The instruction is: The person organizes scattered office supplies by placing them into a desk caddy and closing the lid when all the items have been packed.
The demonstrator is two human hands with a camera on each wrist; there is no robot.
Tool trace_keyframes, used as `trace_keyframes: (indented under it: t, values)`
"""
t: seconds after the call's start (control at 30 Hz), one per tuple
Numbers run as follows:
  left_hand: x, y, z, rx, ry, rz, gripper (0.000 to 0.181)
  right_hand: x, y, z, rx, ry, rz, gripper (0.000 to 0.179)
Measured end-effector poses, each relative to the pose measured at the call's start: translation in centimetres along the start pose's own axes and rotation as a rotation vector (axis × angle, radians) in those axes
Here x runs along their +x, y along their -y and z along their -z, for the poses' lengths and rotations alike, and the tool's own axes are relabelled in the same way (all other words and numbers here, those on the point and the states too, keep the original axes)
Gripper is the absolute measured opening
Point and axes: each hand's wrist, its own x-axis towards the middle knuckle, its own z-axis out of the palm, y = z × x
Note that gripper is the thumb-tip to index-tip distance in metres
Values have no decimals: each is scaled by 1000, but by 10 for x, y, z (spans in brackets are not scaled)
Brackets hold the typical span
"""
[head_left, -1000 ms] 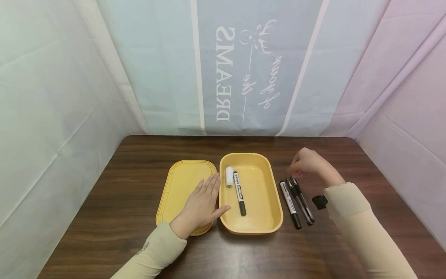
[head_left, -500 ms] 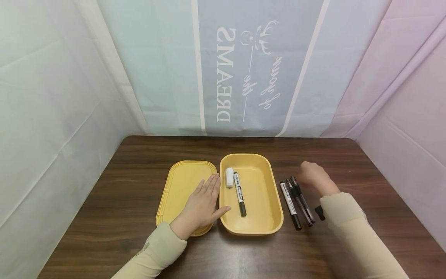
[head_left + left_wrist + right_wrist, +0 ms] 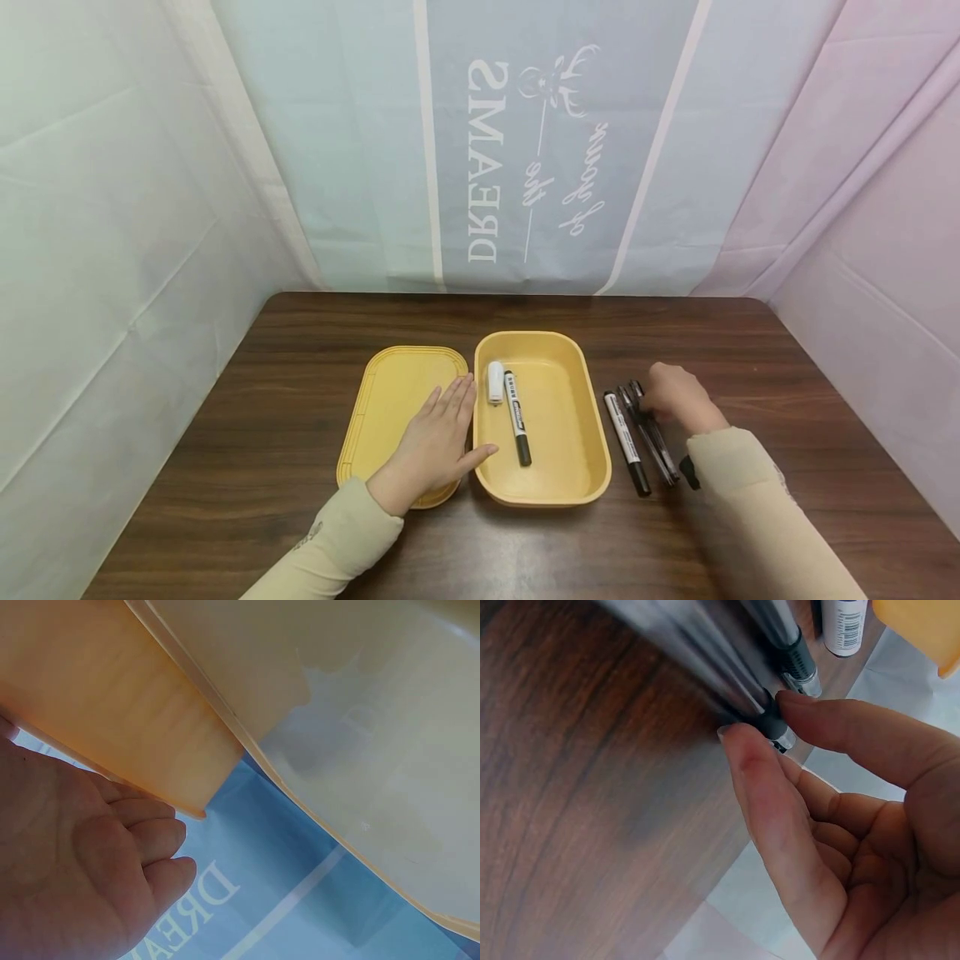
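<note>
In the head view, we see the left hand (image 3: 435,442) laid flat across the yellow lid (image 3: 401,392), holding nothing, its fingers straight and its thumb reaching over the near rim of the yellow box (image 3: 558,433). In the box lie a black-capped marker (image 3: 517,421) and, beside its upper end, a short white object (image 3: 495,382). To the right of the box, on the dark worktop (image 3: 300,400), we find another marker (image 3: 627,442) and two clear pens (image 3: 654,442) side by side, the right hand (image 3: 678,396) at their far ends. A small black object (image 3: 688,472) shows beside the right sleeve.

In the left wrist view, we see the palm and fingertips beside a yellow plastic edge; the thumb is mostly out of frame.

In the right wrist view, thumb and forefinger pinch the nearer pen (image 3: 724,667) close to its dark grip, its barrel blurred. The other pen lies just beside it.
</note>
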Motion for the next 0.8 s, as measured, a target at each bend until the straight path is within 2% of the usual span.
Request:
trace_keyframes:
  t: [0.47,0.67,0.8]
  values:
    - [-1,-1,1,3,-5,5,85,0,-1,-5,46,-35,-18,22]
    - [-1,-1,1,2,-4,3,85,3,-10,-6,84,-31,17,24]
    - [-2,-1,1,5,-10,-2,84,7,-19,-7,151,-1,30,29]
